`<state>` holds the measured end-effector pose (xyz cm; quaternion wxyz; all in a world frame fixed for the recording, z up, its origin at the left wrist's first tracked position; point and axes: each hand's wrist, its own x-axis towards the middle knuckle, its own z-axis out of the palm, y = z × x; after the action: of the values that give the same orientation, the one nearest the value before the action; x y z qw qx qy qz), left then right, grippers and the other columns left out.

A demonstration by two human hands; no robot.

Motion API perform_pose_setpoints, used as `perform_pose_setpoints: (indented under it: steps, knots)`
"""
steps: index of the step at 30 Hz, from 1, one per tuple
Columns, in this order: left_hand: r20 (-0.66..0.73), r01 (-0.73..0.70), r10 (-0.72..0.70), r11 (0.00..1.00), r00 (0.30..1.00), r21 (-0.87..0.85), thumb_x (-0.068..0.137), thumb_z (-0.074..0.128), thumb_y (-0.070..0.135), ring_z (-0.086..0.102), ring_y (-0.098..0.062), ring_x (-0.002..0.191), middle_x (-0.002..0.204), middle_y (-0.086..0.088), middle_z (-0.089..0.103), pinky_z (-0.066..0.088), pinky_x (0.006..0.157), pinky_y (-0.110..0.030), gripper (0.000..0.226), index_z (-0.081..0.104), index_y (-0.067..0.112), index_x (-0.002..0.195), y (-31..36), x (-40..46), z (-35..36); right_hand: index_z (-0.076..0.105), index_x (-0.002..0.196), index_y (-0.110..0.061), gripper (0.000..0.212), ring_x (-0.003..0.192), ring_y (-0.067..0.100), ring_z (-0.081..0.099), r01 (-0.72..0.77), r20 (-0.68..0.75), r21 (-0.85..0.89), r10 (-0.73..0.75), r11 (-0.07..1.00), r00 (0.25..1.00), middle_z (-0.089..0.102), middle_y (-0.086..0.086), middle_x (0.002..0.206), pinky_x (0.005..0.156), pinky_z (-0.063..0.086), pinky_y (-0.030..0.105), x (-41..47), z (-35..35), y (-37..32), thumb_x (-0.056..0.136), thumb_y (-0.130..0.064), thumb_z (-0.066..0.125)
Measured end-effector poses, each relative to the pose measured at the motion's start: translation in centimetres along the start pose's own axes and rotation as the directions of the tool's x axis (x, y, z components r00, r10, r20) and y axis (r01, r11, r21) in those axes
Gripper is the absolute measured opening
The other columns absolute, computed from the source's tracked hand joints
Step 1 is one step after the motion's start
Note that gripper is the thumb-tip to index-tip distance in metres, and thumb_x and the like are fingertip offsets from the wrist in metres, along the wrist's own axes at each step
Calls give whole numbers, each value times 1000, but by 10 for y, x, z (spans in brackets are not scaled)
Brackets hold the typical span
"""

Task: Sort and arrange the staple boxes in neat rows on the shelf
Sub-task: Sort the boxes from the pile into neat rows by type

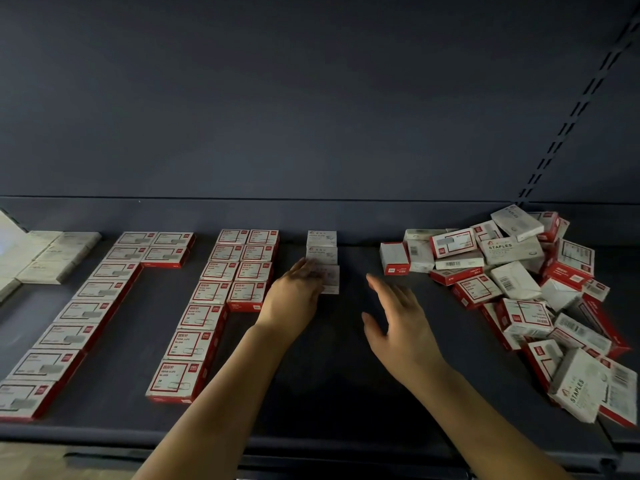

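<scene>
I see bare shelf (346, 358) between the rows and the loose heap (519, 289), open right down to the front lip. Red-and-white rows (214, 299) hem in my left hand (294, 296); the heap crowds the right. The short white column (322, 258) runs long axis front to back. Left fingers lie fairly straight on its nearest box (330, 280). Right hand (398, 323) hovers, fingers spread, holding nothing.

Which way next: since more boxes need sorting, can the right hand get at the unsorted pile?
Probably yes. The right hand hovers open above bare shelf, and nothing stands between it and the unsorted pile to its right.
</scene>
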<state>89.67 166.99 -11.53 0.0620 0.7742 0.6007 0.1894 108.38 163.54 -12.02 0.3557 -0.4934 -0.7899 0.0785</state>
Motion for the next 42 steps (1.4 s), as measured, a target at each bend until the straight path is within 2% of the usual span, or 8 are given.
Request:
perform_pose_setpoints:
  steps: [8,12,14,17,24,30,35,42]
  knots:
    - [-82,-13,18,998,996,65,90,57,17,58,-22,106,119,-7,61,47,83,-30,17,71,8,96,2,-2,8,50,128,-5,62,107,27,58,-16,6,8,16,1000,1000,61,11,116,83,53,44,2,5,1,72,-5,75]
    - [-90,-31,39,996,995,83,69,78,2,67,-28,90,99,-9,67,55,65,-33,12,73,8,79,-2,-1,10,50,129,-5,61,107,27,57,-35,24,11,35,999,999,61,11,117,84,52,44,4,8,3,73,-6,74]
    - [-67,-26,33,994,997,109,74,74,2,56,-29,117,119,-10,63,54,80,-33,20,73,10,91,0,1,9,50,128,-5,60,106,28,58,-41,29,15,40,999,999,61,12,116,84,52,45,6,9,4,73,-6,73]
    - [12,35,-37,994,999,100,96,47,12,11,-16,144,153,-1,25,29,108,-27,31,57,16,125,-3,3,10,52,126,-3,59,105,30,58,-65,36,1,65,998,997,62,14,114,83,52,45,8,9,8,72,-5,75]
    - [-10,49,-49,999,999,7,96,46,14,28,-15,139,148,-8,35,32,105,-26,26,59,7,117,-4,7,9,45,134,-7,53,126,28,39,-253,91,-167,271,953,958,44,12,137,101,38,41,28,1,30,86,-21,62]
    - [-19,54,-55,998,998,-41,94,51,17,38,-16,134,146,-5,39,35,107,-28,25,62,11,117,-3,4,4,43,131,-8,61,119,34,43,-393,44,-371,439,841,898,39,18,135,88,44,41,69,0,42,89,-51,49]
    - [6,81,-81,997,997,-21,94,50,15,29,-12,138,149,0,34,33,109,-29,32,56,15,126,1,1,2,53,114,-5,53,111,31,49,-366,83,-472,454,802,887,40,17,131,78,47,37,85,-2,42,87,-51,52]
    - [115,77,-86,994,990,83,96,45,17,10,-13,143,154,-1,23,16,116,-33,41,43,15,137,9,0,-9,56,112,-14,33,115,30,43,-238,151,-529,366,815,918,47,9,122,82,44,36,74,-5,38,90,-38,53]
